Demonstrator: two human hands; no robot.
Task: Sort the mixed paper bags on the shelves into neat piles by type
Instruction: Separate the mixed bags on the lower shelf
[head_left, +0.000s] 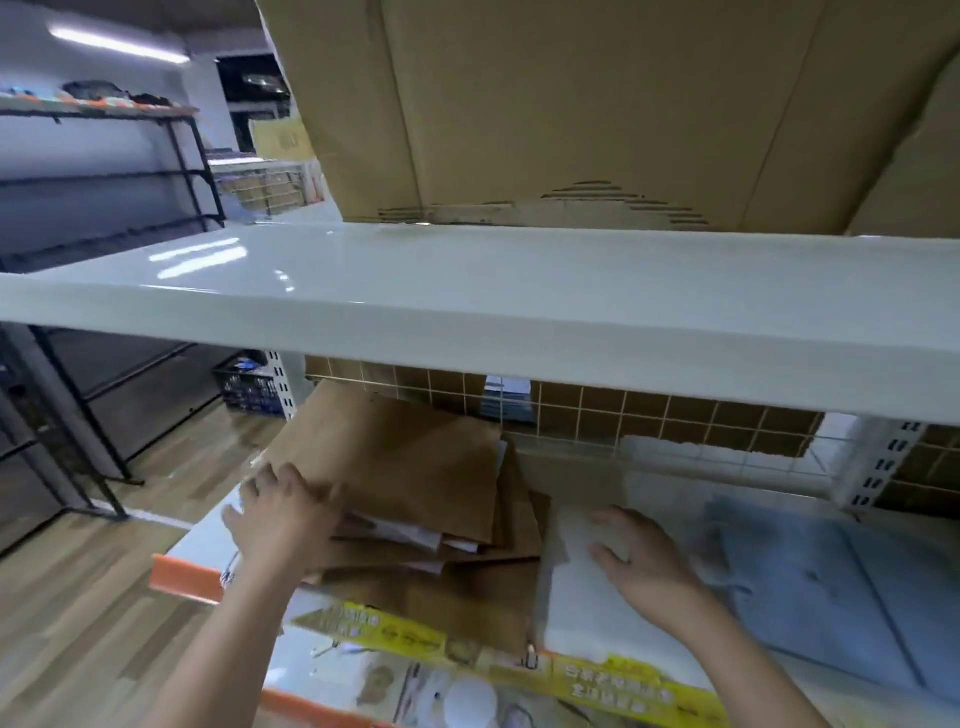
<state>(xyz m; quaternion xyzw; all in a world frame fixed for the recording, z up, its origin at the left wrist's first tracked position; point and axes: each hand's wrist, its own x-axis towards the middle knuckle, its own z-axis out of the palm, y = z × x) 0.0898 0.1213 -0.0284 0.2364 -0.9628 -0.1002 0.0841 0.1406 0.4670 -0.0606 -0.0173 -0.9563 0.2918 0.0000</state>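
Now, at lower centre, the left hand (283, 512) presses relaxed fingers on the messy brown paper bags (410, 483); the right hand (636, 558) rests flat, released, on white bags (576, 597). Better to square the brown edges before lifting any.

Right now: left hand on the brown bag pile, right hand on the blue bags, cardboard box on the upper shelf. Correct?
Not quite. The head view shows the right hand on the white bags; the blue bags lie farther right. The left hand, brown bag pile and cardboard box are as stated.
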